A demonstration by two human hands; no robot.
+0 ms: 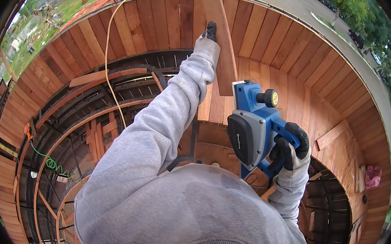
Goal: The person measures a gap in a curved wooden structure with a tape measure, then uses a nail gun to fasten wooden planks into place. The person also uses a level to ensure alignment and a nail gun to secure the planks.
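My left hand (pixel 210 31), in a black glove, grips a long wooden board (pixel 226 49) held at a slant in front of me, its far end at the curved outer rim. My right hand (pixel 292 145), also gloved in black, is closed around the handle of a blue electric planer (pixel 248 108) with a black knob and grey side housing. The planer's front is beside the near end of the board. Its underside is hidden from view.
Curved wooden decking (pixel 158 17) rings me, over dark metal framing (pixel 57 141) with loose wood offcuts (pixel 97 141). A yellow cord (pixel 107 52) crosses at left, near a green coiled hose (pixel 52 164). A pink cloth (pixel 372 177) lies at right; grass and a road are beyond.
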